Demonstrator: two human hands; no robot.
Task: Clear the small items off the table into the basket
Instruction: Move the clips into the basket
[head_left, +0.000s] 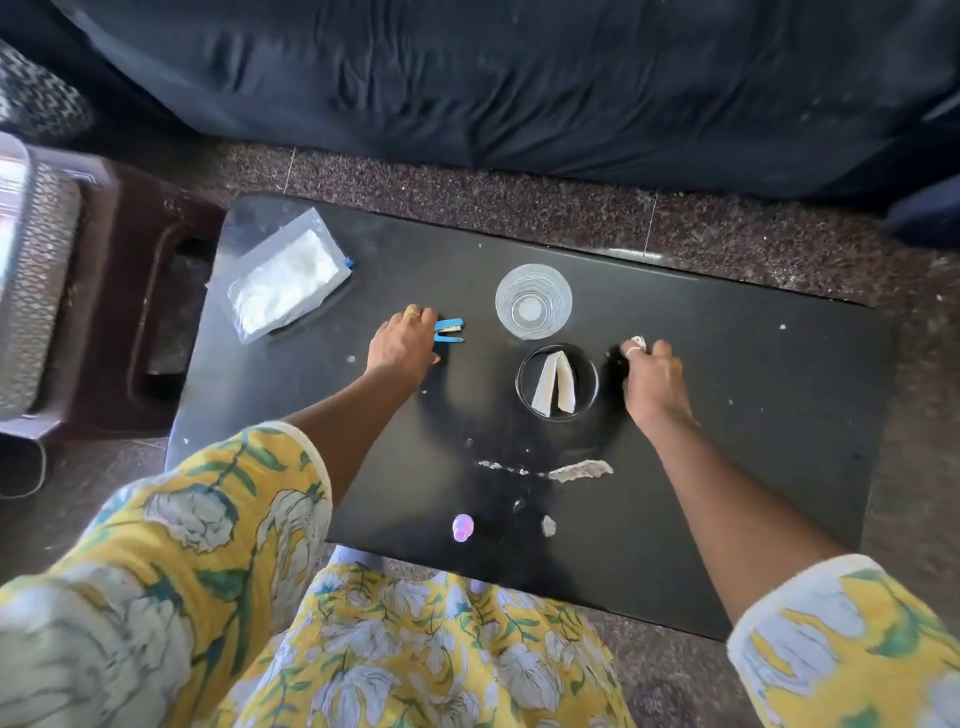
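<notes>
Here, a clear glass (533, 301) stands upright near the middle of the black tabletop (727, 415), and everything else is placed from it. Just left of the glass, the left hand (402, 345) reaches to a blue stapler (451, 331) - its fingers curl over the stapler's rear end, with the thumb low beside it, and the stapler lies on the surface. Right of the glass and a little nearer the person, the right hand (652, 379) has its fingers bunched, pinching a small white scrap (639, 341) at the fingertips.

Directly in front of the glass, between the two hands, sits a small dark bowl (521, 382) holding a folded white paper (555, 384). Farther left of the glass, past the stapler, a clear plastic pouch (285, 280) lies flat near the tabletop's corner. Well nearer the person than the glass lie torn pale scraps (579, 470) and a small pink item (462, 527).

Far left of the glass, off the tabletop, a mesh-sided basket (36, 270) rests on a dark brown stool (140, 312) - its inside cannot be seen.
</notes>
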